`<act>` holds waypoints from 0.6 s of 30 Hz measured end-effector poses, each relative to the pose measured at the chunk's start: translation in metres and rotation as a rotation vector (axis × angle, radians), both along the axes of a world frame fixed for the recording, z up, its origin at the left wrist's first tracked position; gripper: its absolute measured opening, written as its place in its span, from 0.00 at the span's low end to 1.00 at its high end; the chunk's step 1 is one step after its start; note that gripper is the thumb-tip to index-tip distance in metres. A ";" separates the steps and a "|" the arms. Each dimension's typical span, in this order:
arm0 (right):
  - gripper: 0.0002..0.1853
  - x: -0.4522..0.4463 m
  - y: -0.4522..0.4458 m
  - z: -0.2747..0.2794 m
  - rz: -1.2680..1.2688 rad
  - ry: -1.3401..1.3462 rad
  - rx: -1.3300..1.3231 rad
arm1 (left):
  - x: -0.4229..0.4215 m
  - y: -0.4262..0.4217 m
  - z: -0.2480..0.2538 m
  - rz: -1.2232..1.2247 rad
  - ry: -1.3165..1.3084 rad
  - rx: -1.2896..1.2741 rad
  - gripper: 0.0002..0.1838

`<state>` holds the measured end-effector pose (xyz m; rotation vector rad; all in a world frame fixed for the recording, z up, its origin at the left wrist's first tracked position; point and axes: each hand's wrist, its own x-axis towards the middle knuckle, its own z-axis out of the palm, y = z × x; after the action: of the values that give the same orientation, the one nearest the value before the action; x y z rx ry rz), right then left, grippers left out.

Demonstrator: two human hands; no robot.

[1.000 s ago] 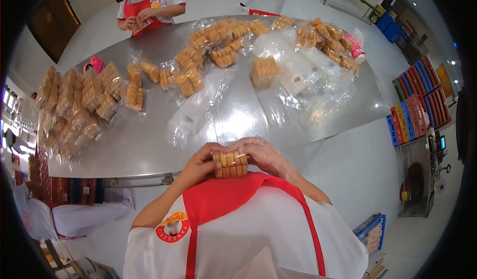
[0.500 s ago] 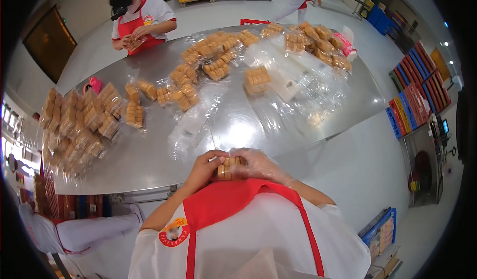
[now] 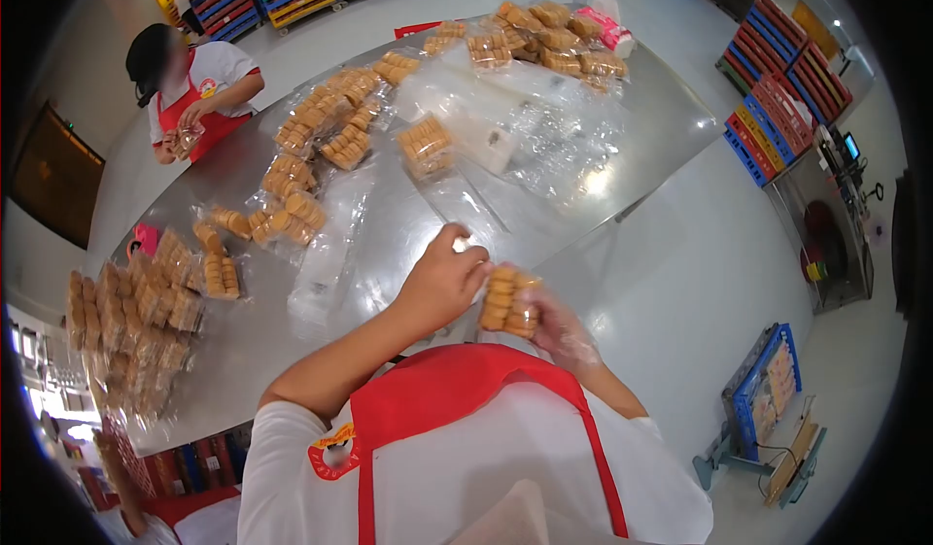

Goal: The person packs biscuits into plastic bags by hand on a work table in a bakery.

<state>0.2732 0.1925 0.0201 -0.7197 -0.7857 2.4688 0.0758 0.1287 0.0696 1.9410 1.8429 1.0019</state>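
Low in front of my chest, a clear pack of round golden biscuits [image 3: 508, 302] rests in my right hand [image 3: 562, 327], which wears a clear plastic glove and wraps its right side. My left hand [image 3: 445, 275] is bare, at the pack's upper left, with fingers curled close to its top corner; whether they pinch the film cannot be made out. Beyond the hands, a single biscuit pack [image 3: 425, 147] lies on the metal table [image 3: 379, 288]. Flat clear bags [image 3: 326, 254] lie left of it, and more clear bags [image 3: 466, 108] lie behind it.
Many packed biscuits [image 3: 136, 322] are heaped at the table's left, with several more along its back. A co-worker [image 3: 199, 93] in a red apron stands at the far left edge, holding a pack. Stacked crates [image 3: 768, 127] stand at the right, and a blue-framed rack [image 3: 768, 390] at lower right.
The pack has moved right and tilted more upright. My left hand has risen from the pack's side to its upper corner. The view has turned, shifting the table leftward.
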 end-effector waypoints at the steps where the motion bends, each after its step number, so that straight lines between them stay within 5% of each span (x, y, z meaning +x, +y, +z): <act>1: 0.41 0.012 0.002 -0.002 -0.081 0.044 -0.113 | 0.002 0.013 0.001 -0.095 0.226 0.095 0.11; 5: 0.35 0.033 0.011 -0.021 -0.283 0.237 -0.196 | 0.003 0.061 -0.024 -0.232 0.749 0.166 0.11; 10: 0.37 0.020 0.020 -0.007 -0.383 0.302 -0.035 | -0.010 0.090 -0.033 -0.116 0.899 0.030 0.16; 13: 0.39 -0.004 0.027 -0.008 -0.507 0.279 0.148 | -0.014 0.099 -0.014 -0.196 0.936 -0.206 0.21; 18: 0.39 -0.034 0.031 -0.003 -0.609 0.031 0.647 | -0.013 0.097 0.041 -0.298 0.634 -0.242 0.28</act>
<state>0.2388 0.2233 0.0171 -0.5578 -1.0805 1.5527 0.0632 0.2255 0.1104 2.4475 1.7580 0.0576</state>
